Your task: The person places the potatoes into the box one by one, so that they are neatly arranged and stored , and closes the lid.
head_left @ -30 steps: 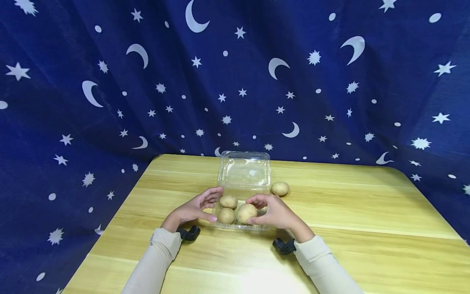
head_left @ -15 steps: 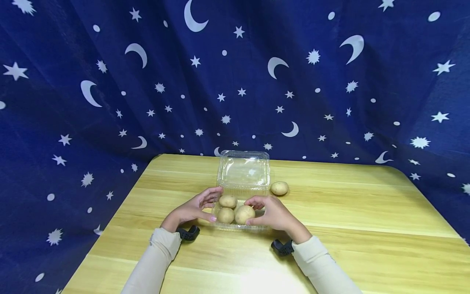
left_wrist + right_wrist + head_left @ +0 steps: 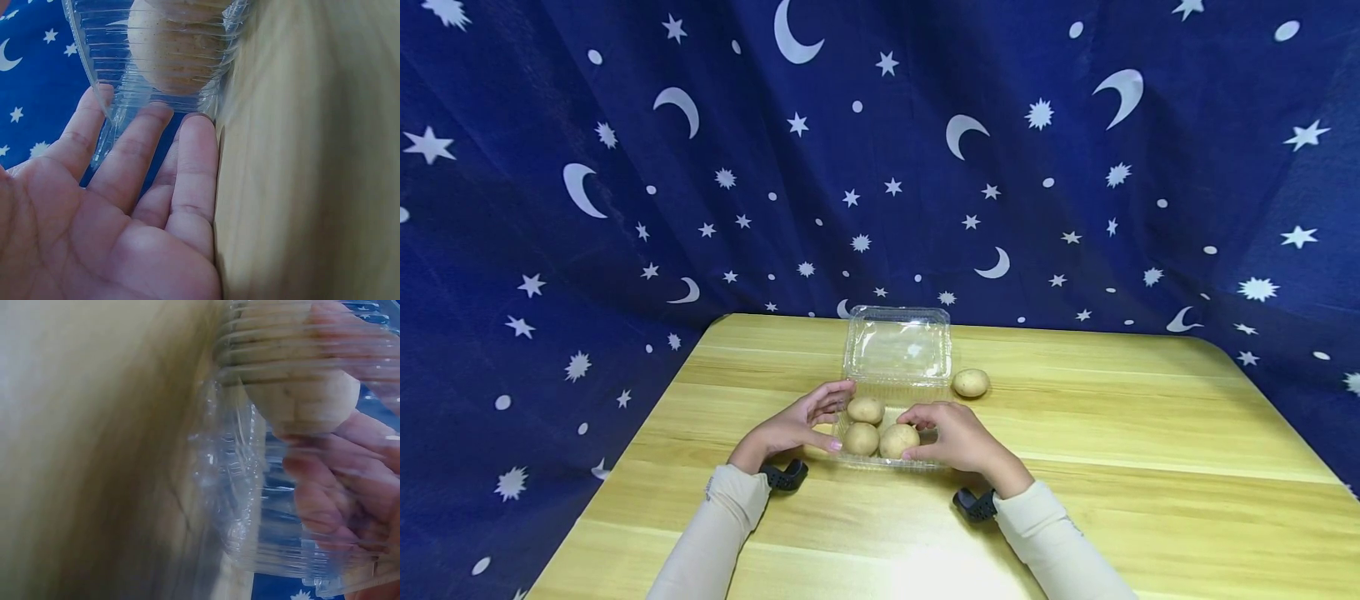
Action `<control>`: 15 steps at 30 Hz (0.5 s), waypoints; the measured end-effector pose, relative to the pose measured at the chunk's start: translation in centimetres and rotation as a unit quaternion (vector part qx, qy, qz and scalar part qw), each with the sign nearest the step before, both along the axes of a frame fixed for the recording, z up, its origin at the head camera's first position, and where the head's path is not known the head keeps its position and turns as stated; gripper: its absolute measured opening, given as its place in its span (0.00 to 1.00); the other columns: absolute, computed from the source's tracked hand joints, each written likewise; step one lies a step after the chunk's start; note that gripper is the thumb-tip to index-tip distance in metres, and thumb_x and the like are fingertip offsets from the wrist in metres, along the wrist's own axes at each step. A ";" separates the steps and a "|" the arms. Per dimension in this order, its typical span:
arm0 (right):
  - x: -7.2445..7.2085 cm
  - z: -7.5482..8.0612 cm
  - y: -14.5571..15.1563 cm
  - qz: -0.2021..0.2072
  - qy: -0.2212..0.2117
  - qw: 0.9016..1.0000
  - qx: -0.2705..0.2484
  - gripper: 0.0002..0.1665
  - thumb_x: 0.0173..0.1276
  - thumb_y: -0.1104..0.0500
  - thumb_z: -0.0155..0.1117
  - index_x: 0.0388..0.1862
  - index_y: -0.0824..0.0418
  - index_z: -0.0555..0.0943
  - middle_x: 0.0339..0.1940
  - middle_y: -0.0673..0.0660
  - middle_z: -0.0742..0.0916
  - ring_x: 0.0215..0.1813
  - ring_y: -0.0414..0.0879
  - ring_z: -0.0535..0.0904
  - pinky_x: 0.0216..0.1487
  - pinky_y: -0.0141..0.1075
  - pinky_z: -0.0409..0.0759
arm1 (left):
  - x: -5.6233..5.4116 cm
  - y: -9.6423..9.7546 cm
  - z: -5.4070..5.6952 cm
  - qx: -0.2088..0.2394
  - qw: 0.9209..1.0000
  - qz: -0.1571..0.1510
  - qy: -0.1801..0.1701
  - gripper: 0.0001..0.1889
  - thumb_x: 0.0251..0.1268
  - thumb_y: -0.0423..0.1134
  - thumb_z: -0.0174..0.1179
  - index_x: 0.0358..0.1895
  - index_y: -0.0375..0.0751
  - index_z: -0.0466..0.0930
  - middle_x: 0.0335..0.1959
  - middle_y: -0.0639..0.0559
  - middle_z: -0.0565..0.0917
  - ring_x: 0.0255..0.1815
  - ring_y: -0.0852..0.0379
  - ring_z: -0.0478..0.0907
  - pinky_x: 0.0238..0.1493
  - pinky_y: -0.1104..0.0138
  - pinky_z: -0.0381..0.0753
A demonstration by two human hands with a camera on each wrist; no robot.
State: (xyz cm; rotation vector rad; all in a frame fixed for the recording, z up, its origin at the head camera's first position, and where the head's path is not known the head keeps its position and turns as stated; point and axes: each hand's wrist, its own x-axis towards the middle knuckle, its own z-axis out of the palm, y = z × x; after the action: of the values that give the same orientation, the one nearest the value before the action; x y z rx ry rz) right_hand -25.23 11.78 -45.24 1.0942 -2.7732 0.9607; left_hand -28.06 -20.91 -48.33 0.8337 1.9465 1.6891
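A clear plastic clamshell box [image 3: 925,460] stands on the table with its lid [image 3: 901,343] raised at the back. My left hand [image 3: 793,427] lies along the box's left side; in the left wrist view its fingertips [image 3: 199,134] touch the ribbed wall. Two potatoes sit in the left half, a rear potato [image 3: 866,409] and a front potato [image 3: 861,439]. Reaching into the right half, my right hand [image 3: 953,435] holds another potato [image 3: 898,441] between thumb and fingers, beside the front one. Through the clear wall, the right wrist view shows this held potato [image 3: 306,403].
One more potato [image 3: 972,382] lies on the wooden table [image 3: 1112,433], just right of the box's back. Behind the table hangs a dark blue curtain [image 3: 925,225] with moons and stars.
My right hand has moved slightly left and down with its potato, which now sits lower in the box, close to the front left potato. The left hand has stayed in place.
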 end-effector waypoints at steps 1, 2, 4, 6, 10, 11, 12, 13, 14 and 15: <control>0.0 0.0 0.0 0.000 0.002 1.000 0.002 0.22 0.62 0.53 0.86 0.53 0.57 0.90 0.49 0.51 0.93 0.47 0.47 0.89 0.51 0.41 0.84 | 0.0 0.0 0.0 0.000 1.000 0.000 0.000 0.55 0.67 0.41 0.79 0.85 0.27 0.48 0.86 0.28 0.54 0.85 0.27 0.52 0.77 0.63 0.67; 0.0 0.0 0.0 0.000 0.003 1.000 0.003 0.22 0.62 0.53 0.86 0.53 0.57 0.90 0.49 0.51 0.93 0.47 0.47 0.89 0.51 0.41 0.84 | 0.0 0.0 0.0 -0.001 1.000 0.000 0.000 0.55 0.67 0.41 0.79 0.85 0.27 0.48 0.86 0.28 0.54 0.85 0.27 0.52 0.77 0.63 0.67; 0.0 0.1 -0.1 -0.001 0.002 1.000 0.006 0.22 0.63 0.53 0.86 0.53 0.58 0.91 0.49 0.51 0.93 0.47 0.47 0.89 0.51 0.41 0.84 | 0.0 0.0 0.0 -0.001 1.000 0.000 0.000 0.55 0.67 0.41 0.79 0.85 0.27 0.48 0.86 0.28 0.54 0.85 0.27 0.51 0.78 0.61 0.67; 0.1 0.2 -0.1 0.000 0.000 1.000 0.010 0.22 0.63 0.53 0.86 0.54 0.58 0.90 0.50 0.52 0.93 0.47 0.48 0.89 0.51 0.41 0.84 | 0.0 0.1 0.0 -0.002 1.000 0.000 -0.001 0.55 0.67 0.41 0.79 0.86 0.27 0.48 0.86 0.28 0.54 0.85 0.28 0.51 0.78 0.61 0.66; 0.1 0.4 -0.1 0.010 -0.007 1.000 0.014 0.22 0.65 0.53 0.84 0.56 0.59 0.90 0.50 0.53 0.93 0.48 0.49 0.89 0.52 0.43 0.85 | -0.1 0.0 -0.1 -0.001 1.000 0.001 -0.001 0.55 0.66 0.40 0.79 0.85 0.27 0.49 0.86 0.28 0.54 0.85 0.28 0.51 0.77 0.64 0.67; 0.1 0.5 -0.1 0.013 -0.012 1.000 0.013 0.22 0.66 0.53 0.83 0.56 0.59 0.90 0.51 0.53 0.93 0.49 0.49 0.90 0.52 0.43 0.85 | -0.1 0.0 -0.1 0.000 1.000 0.001 -0.002 0.55 0.66 0.40 0.79 0.85 0.27 0.49 0.86 0.28 0.54 0.85 0.28 0.52 0.76 0.65 0.67; 0.1 0.5 -0.1 0.015 -0.016 1.000 0.012 0.22 0.67 0.53 0.83 0.57 0.59 0.90 0.52 0.54 0.93 0.49 0.50 0.90 0.53 0.44 0.85 | -0.1 0.0 -0.1 0.001 1.000 0.001 -0.003 0.56 0.66 0.40 0.79 0.85 0.27 0.49 0.86 0.28 0.54 0.85 0.28 0.52 0.76 0.66 0.67; 0.1 0.5 -0.1 0.017 -0.020 1.000 0.010 0.22 0.67 0.53 0.82 0.58 0.59 0.90 0.53 0.54 0.93 0.50 0.50 0.90 0.54 0.44 0.86 | -0.1 0.0 -0.1 0.002 1.000 0.001 -0.003 0.56 0.66 0.41 0.79 0.85 0.27 0.49 0.86 0.28 0.54 0.85 0.27 0.52 0.75 0.67 0.68; 0.1 0.5 -0.1 0.018 -0.023 1.000 0.010 0.22 0.68 0.53 0.82 0.58 0.59 0.90 0.53 0.54 0.93 0.51 0.51 0.90 0.54 0.44 0.86 | -0.1 0.0 -0.1 0.002 1.000 0.002 -0.004 0.56 0.66 0.41 0.79 0.85 0.27 0.49 0.86 0.28 0.54 0.85 0.27 0.51 0.75 0.67 0.68; 0.1 0.6 0.0 0.018 -0.024 1.000 0.009 0.22 0.68 0.53 0.81 0.58 0.59 0.90 0.53 0.54 0.93 0.51 0.50 0.89 0.54 0.44 0.86 | -0.1 0.0 -0.1 0.003 1.000 0.002 -0.004 0.56 0.66 0.41 0.79 0.85 0.27 0.49 0.86 0.28 0.54 0.85 0.27 0.51 0.75 0.68 0.68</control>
State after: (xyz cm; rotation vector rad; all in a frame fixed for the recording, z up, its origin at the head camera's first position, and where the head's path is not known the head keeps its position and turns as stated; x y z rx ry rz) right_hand -25.16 11.75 -44.68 1.1426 -2.8156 0.9792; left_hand -28.12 -20.90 -48.45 0.8239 1.9392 1.6988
